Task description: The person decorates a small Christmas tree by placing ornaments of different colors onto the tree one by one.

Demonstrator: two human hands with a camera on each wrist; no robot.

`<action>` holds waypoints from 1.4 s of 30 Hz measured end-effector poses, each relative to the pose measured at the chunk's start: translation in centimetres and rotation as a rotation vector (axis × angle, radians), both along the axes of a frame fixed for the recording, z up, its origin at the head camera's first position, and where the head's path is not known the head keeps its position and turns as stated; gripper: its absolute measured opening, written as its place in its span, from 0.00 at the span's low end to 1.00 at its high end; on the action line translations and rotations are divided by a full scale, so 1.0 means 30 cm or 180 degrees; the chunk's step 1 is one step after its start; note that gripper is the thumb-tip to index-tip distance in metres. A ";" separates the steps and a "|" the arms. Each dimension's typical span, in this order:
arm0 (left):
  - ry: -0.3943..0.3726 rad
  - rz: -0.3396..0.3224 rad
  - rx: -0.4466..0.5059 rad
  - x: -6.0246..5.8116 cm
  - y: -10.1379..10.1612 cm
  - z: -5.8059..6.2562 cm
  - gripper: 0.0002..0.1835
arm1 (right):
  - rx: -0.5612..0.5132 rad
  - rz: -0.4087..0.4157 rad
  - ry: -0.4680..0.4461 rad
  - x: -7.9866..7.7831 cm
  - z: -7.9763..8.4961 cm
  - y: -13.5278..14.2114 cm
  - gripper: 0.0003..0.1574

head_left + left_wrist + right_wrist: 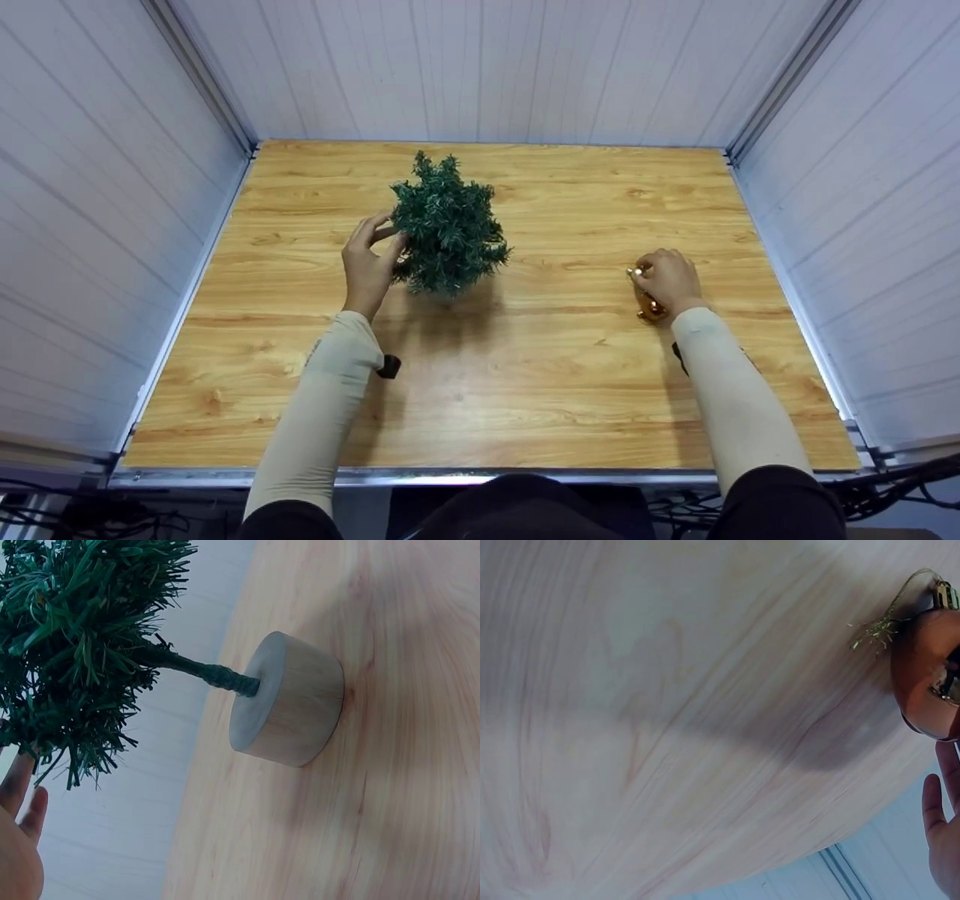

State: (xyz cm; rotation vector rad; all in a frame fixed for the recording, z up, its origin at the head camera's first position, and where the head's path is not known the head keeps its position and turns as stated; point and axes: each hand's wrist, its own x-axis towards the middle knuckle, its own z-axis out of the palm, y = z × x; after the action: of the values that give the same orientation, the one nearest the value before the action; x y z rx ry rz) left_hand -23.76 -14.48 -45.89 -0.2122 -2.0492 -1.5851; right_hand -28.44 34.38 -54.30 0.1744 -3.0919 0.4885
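A small artificial Christmas tree (450,225) stands left of the table's middle, its thin trunk set in a round wooden base (300,701). At its left side my left hand (367,262) holds the outer branches between curved fingers and thumb, the fingertips partly hidden by needles. To the right, my right hand (673,279) is low over the table and pinches a small shiny gold piece (637,271), mostly hidden by the fingers. A copper-coloured Christmas bauble (924,675) with a gold cap and thread lies close by the right wrist. In the right wrist view, fingertips (932,799) appear just below it.
The wood-grain table (555,382) has a metal front edge (450,477). White panels (510,75) rise at the back and both sides. Dark cables (892,480) hang beyond the front right corner.
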 end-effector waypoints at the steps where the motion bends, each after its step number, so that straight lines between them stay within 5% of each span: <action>1: -0.0011 0.0008 -0.0008 0.001 -0.001 -0.001 0.15 | 0.0018 0.0017 -0.0001 0.000 -0.001 -0.001 0.18; 7: -0.0063 -0.0031 -0.0162 -0.001 -0.005 -0.013 0.12 | 0.0082 0.0044 0.0005 -0.002 -0.006 -0.002 0.17; 14: -0.0113 -0.0125 -0.0377 -0.075 -0.039 -0.124 0.11 | 0.0069 0.0028 0.0038 -0.004 -0.018 0.001 0.17; 42: -0.0274 0.0018 -0.0208 -0.061 -0.076 -0.150 0.07 | -0.0097 0.0017 0.0209 0.008 0.010 -0.010 0.17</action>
State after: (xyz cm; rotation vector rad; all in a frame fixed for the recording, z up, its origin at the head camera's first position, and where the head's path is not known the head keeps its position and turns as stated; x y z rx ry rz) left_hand -25.59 -16.76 -50.40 -0.1641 -2.1675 -1.5498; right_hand -28.21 34.08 -53.99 0.1943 -3.0189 0.5188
